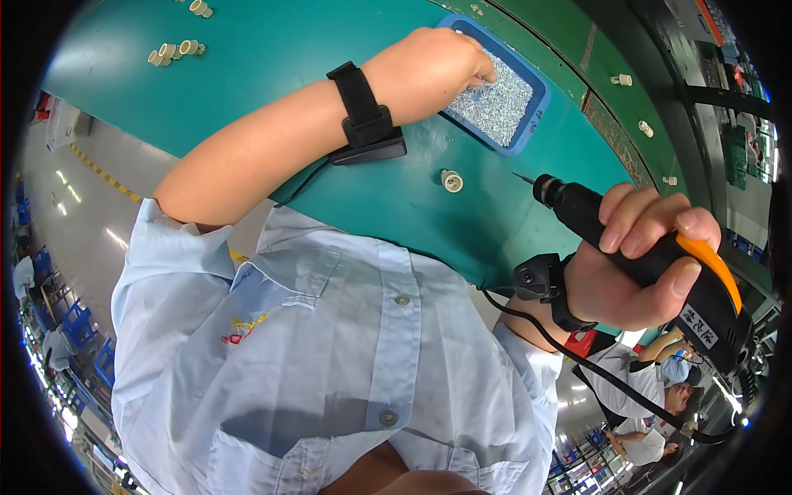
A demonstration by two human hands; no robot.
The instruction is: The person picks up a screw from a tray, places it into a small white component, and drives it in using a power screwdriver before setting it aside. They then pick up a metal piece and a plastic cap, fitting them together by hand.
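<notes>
My left hand (433, 73) reaches over a blue plastic tray (538, 97) at the far edge of the bench. Its fingertips are pinched together in a heap of small shiny metal pieces (499, 115), apparently screws; whatever lies between the fingers is hidden. My right hand (639, 272) is wrapped around a black electric screwdriver (582, 208) with an orange strip, its thin bit pointing left. Between the two hands, a small cream round socket-like part (451, 181) rests on the bench, touched by neither hand.
Several similar cream parts (177, 52) lie at the far left of the green bench (272, 49). More of them, including one cream part (646, 129), sit on a green strip (610, 103) beyond the bench edge. A black cable (610, 363) hangs near my right arm. Co-workers (635, 388) are at lower right.
</notes>
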